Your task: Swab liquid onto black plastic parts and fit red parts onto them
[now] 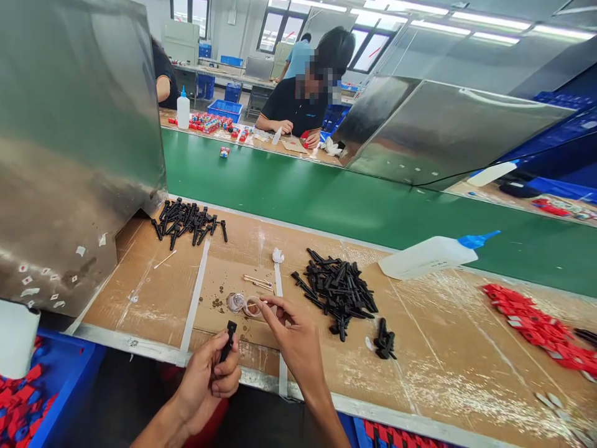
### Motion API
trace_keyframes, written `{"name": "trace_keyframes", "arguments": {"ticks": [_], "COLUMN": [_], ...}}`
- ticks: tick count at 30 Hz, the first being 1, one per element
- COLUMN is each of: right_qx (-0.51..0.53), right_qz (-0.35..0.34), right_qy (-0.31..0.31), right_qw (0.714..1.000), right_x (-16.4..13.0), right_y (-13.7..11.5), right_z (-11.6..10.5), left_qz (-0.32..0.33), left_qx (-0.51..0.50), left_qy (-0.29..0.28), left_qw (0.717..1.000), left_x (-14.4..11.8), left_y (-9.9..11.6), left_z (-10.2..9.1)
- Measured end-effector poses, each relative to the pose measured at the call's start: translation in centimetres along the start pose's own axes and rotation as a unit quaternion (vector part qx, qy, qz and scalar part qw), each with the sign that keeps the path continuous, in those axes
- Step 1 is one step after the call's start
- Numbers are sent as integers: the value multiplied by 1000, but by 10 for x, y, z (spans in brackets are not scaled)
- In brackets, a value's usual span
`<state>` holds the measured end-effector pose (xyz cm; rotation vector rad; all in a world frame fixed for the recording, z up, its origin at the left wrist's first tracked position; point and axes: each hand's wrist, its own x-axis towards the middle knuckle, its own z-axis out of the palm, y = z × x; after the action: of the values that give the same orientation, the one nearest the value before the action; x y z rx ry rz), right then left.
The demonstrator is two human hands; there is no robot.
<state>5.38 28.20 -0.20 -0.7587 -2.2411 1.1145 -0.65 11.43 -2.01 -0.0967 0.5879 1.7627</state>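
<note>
My left hand [209,373] is closed around a small black plastic part [230,336], its square head sticking up above the fingers. My right hand [296,336] pinches a thin stick that looks like a cotton swab [256,303], its end over a clear round ring-shaped lid [252,307]. Touching that ring on the left is a small clear round container [236,303]. Dark wet spots [217,303] dot the cardboard sheet [224,274] around them. Several cotton swabs [257,282] lie just behind, and another swab [165,259] rests farther left.
Black parts lie in a left pile [186,218], a right pile [340,286] and a small cluster [384,340]. A white squeeze bottle [429,256] leans beyond. Red parts [536,323] spread at right. Behind runs a green belt [280,190]; a co-worker [303,93] sits across it. A metal panel [79,143] stands left.
</note>
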Motion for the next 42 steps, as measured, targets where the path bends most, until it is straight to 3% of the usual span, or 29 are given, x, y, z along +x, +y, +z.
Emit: {"name": "trace_keyframes", "arguments": {"ticks": [4,6,10,14,23,31,37,42], "right_qx": [-13,-19,-27,-28,108,151,146,139], "right_qz": [-63,-72,-60,-55,42,29,12,2], "right_qy": [-13,11,80,102,166,148,88,80], "right_qw": [998,997,995,993,979,977,985,987], "right_x": [3,1,-5,-9,-16,-36,-49,-50], "right_y": [-6,-4,6,16,11,-14,-6,0], "right_z": [2,0,-5,-4,-2,4,16,20], "left_qz": [-6,-9,-18,-19,-5,0,1,1], "left_qx": [-6,-8,-19,-24,12,17,17,19], "left_qy": [13,18,9,5,31,34,31,34], "left_qw": [1000,1000,1000,1000,999,999,999,999], "left_x": [2,1,1,1,2,2,1,2], "left_y": [-1,-1,0,1,0,0,-1,-1], "left_z": [-1,-1,-1,-3,1,1,1,1]}}
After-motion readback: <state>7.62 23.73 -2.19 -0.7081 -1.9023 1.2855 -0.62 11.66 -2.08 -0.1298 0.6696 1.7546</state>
